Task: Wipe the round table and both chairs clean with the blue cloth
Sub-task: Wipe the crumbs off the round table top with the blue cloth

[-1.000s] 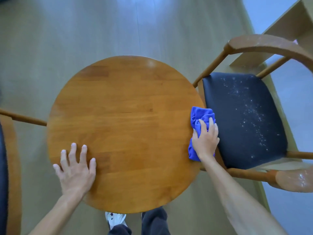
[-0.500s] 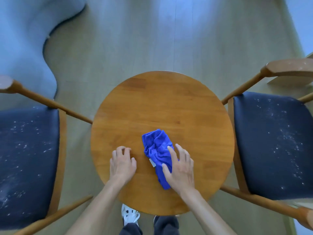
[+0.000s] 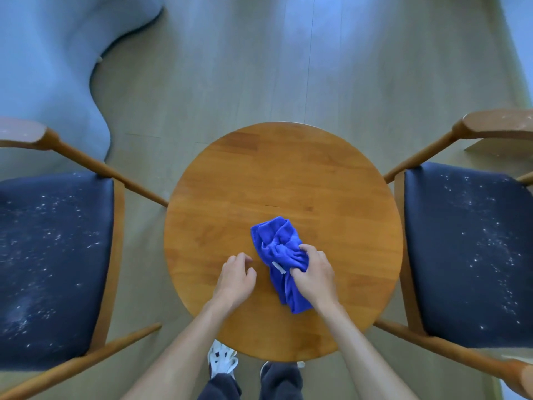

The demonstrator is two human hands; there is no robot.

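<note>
The round wooden table (image 3: pixel 288 174) stands in the middle, its top bare and shiny. A crumpled blue cloth (image 3: pixel 277 243) lies on its near half. My right hand (image 3: pixel 313 272) grips the cloth's near part, fingers curled into the fabric. My left hand (image 3: pixel 235 277) rests on the tabletop just left of the cloth, fingers loosely curled and holding nothing. The left chair (image 3: pixel 54 255) and the right chair (image 3: pixel 473 249) flank the table; both dark seats are speckled with white dust.
A pale blue rug or sofa edge (image 3: pixel 49 67) fills the far left floor. Wooden armrests of both chairs reach toward the table's sides. My feet (image 3: pixel 222 362) stand at the table's near edge on a wooden floor.
My right hand went from lying flat on the cloth to bunching it in curled fingers. One second ago the cloth was at the table's right edge; it now lies near the middle.
</note>
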